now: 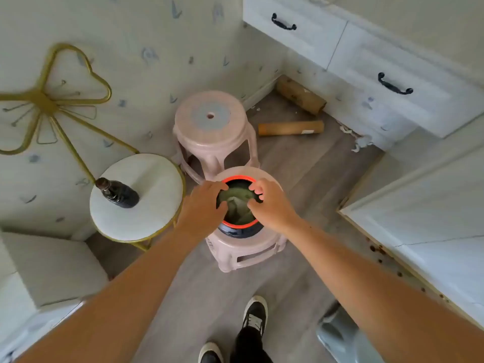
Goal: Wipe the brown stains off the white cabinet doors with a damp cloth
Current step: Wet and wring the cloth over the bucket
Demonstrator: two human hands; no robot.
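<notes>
Seen from above, the left hand (pixel 204 203) and right hand (pixel 269 203) dip into an orange-rimmed bucket (pixel 239 226) on a pink stool (pixel 246 251), curled fingers pinching opposite sides of the green cloth (pixel 237 205) between them, with the stained white cabinet door (pixel 432 231) off beyond the right hand.

Soft, even daylight; wide-angle bending, slightly blurred.

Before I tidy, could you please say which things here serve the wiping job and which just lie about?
Job: green cloth, orange-rimmed dark bucket, brown-stained white cabinet.
Lying about: dark bottle, two cardboard tubes, far pink plastic stool.
</notes>
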